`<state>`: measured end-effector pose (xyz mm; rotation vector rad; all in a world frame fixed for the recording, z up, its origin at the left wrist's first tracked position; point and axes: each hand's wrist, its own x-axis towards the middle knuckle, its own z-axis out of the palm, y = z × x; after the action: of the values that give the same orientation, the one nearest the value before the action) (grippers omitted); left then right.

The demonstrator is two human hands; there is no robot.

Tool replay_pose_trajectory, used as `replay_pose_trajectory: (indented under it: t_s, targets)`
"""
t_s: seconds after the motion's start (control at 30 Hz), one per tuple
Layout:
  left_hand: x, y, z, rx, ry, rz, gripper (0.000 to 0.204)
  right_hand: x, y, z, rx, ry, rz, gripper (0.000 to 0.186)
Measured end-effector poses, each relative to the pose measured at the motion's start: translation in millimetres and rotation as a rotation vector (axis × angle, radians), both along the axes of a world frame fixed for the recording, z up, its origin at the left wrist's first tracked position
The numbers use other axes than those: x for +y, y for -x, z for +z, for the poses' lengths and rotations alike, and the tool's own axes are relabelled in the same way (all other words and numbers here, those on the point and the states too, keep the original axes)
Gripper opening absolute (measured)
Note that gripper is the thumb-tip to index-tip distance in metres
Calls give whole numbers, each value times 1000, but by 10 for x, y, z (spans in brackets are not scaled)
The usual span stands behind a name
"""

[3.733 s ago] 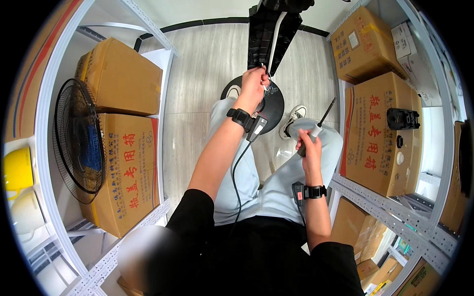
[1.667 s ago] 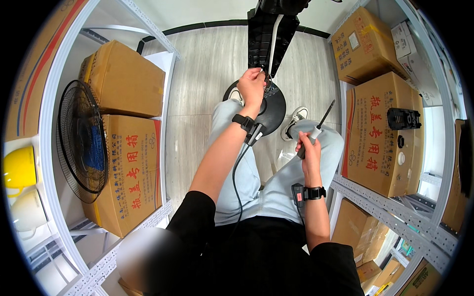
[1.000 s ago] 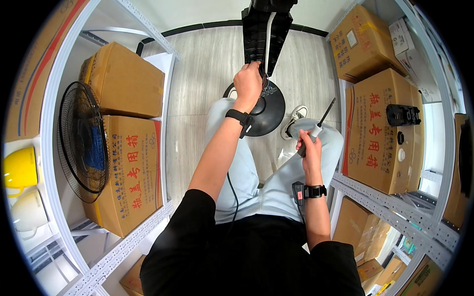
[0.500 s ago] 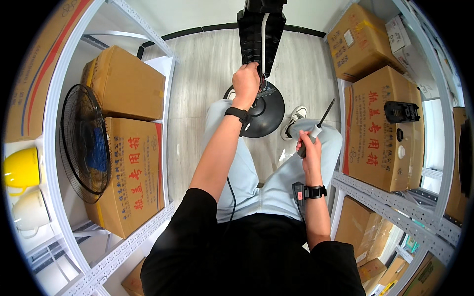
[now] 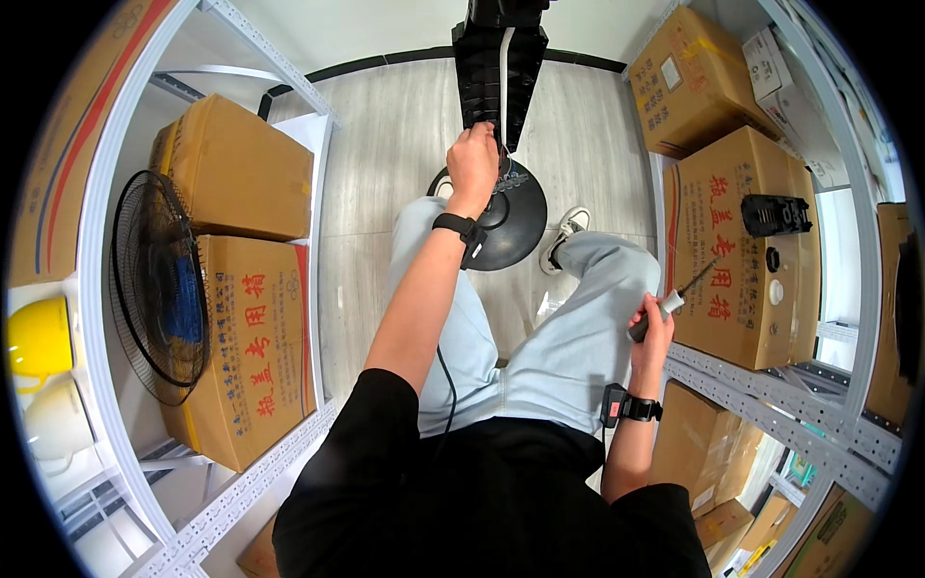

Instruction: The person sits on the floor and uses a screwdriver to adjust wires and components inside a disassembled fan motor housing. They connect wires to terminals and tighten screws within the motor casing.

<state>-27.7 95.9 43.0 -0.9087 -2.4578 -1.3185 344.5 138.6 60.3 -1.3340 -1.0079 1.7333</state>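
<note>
We find the right grip [image 5: 653, 330] wrapped around a screwdriver [image 5: 673, 301], the left grip [image 5: 472, 170] at the black column [image 5: 478, 79], closure indiscernible.

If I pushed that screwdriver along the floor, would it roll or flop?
The screwdriver would likely stay stiff, since its thin shaft looks straight. It might roll, as its handle looks rounded. The thick handle end is probably heavier.

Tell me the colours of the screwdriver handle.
The screwdriver handle is dark grey with a whitish front end, best seen in the head view.
</note>
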Motion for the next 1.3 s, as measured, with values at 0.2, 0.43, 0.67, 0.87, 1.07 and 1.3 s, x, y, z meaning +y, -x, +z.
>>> replay_pose_trajectory:
  t_s: [0.2,0.43,0.67,0.87,1.07,1.3]
  targets:
    - [114,-136,41,-111,-42,-139,17,104,-485,-156,-53,-34,-150,20]
    - [53,140,-227,83,134,-74,20,315,-937,-91,-104,-121,-305,23]
    - [143,71,-137,-9,113,-85,19,330,-1552,-144,-134,-116,-569,21]
    - [117,123,-150,58,143,-76,17,395,-1771,-47,-147,-116,-606,19]
    - [104,168,-179,19,151,-114,19,575,-1866,-28,-164,-119,-601,19]
    - [97,86,-156,-28,149,-148,28,658,-1902,1,-108,-99,-634,19]
